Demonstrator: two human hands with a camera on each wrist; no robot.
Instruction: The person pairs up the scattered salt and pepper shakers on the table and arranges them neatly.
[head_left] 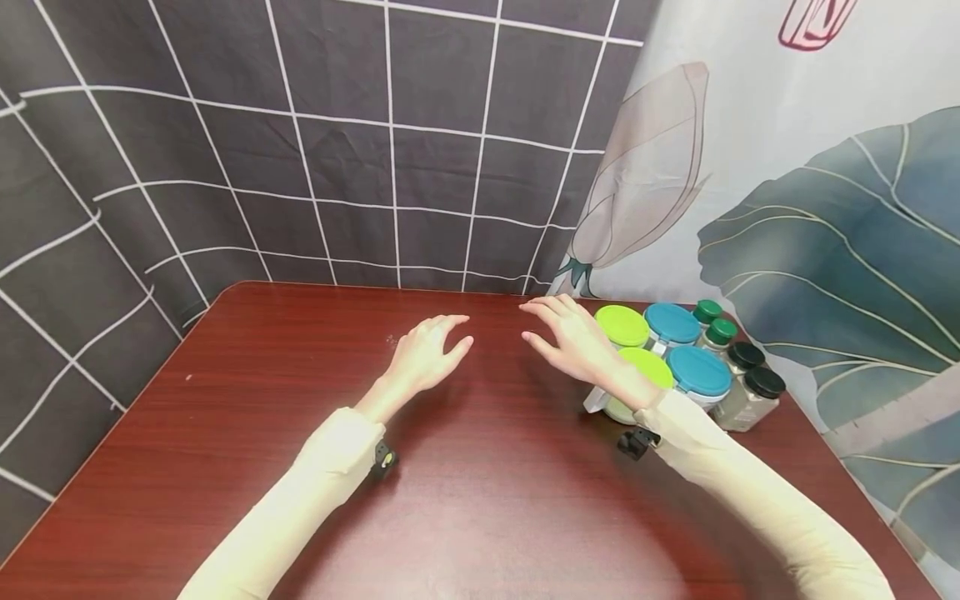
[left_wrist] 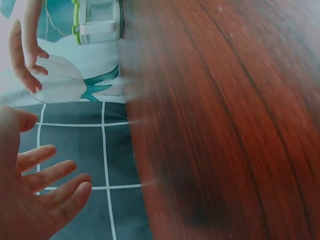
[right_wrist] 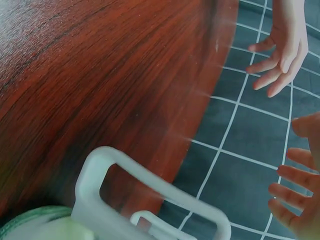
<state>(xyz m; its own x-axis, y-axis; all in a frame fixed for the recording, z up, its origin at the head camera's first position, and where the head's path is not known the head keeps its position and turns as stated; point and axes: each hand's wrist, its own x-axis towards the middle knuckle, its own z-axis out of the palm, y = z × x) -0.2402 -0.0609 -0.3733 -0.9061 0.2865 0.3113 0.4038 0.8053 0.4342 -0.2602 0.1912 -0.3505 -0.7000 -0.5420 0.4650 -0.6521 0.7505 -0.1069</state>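
Observation:
My left hand [head_left: 422, 354] hovers over the middle of the table with nothing in it, its fingers relaxed and thumb apart. Facing it, my right hand [head_left: 576, 343] is likewise raised and holds nothing. It is nearest to two lime-green-lidded containers [head_left: 622, 326], and its wrist partly covers the front one. The right wrist view catches a container's pale looped handle [right_wrist: 89, 190] close to the camera. In the left wrist view, a clear container [left_wrist: 100, 22] with a green rim stands beyond both hands.
Two blue-lidded containers [head_left: 699, 371] stand right of the green-lidded ones. Beside them are two green-capped bottles [head_left: 722, 332] and two black-capped bottles [head_left: 763, 383]. The reddish-brown table [head_left: 225, 433] meets a dark gridded curtain [head_left: 337, 167] and a flower-patterned curtain [head_left: 825, 217].

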